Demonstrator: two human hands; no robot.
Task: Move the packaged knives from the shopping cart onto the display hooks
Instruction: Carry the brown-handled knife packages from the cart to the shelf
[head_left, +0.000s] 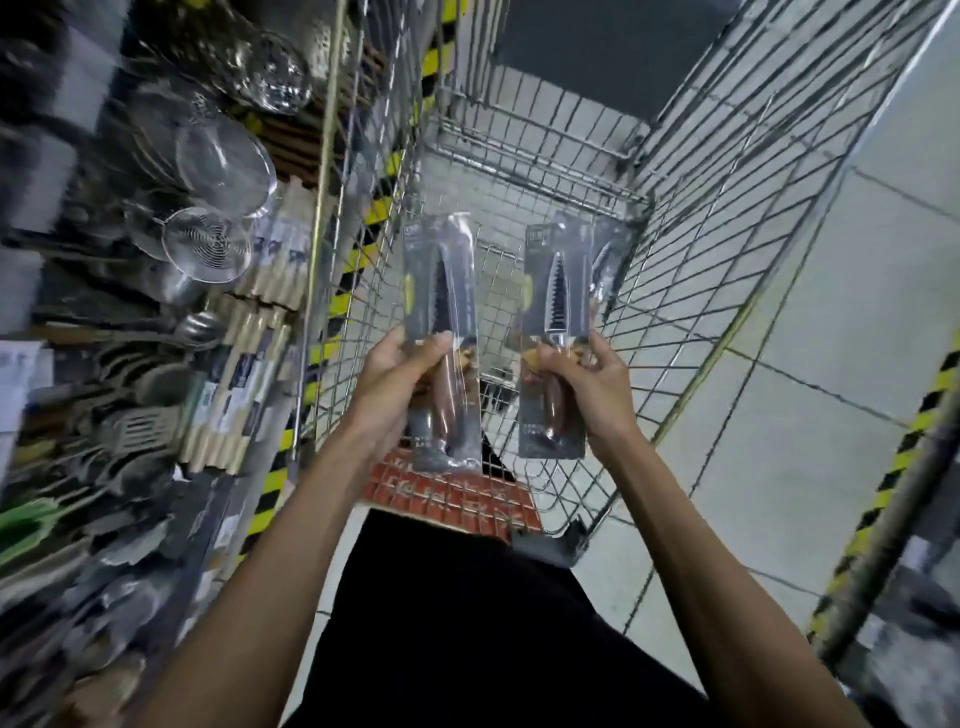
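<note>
Knives in both hands over the cart

Head cam, looking straight down: left hand (387, 374) is clamped around a packaged knife (441, 338), thumb across the front of the clear pack, blade end pointing away. Right hand (587, 387) grips a second packaged knife (556, 338) the same way, and there looks to be another pack tucked just behind it, though it's hard to tell. Both packs are held up above the wire shopping cart (701, 249), side by side but apart. Red panel (452, 493) sits at the cart's near end. Off to the left, pretty blurry, hang wire skimmers (208, 244) and ladles (200, 325) on the display rack.
</note>
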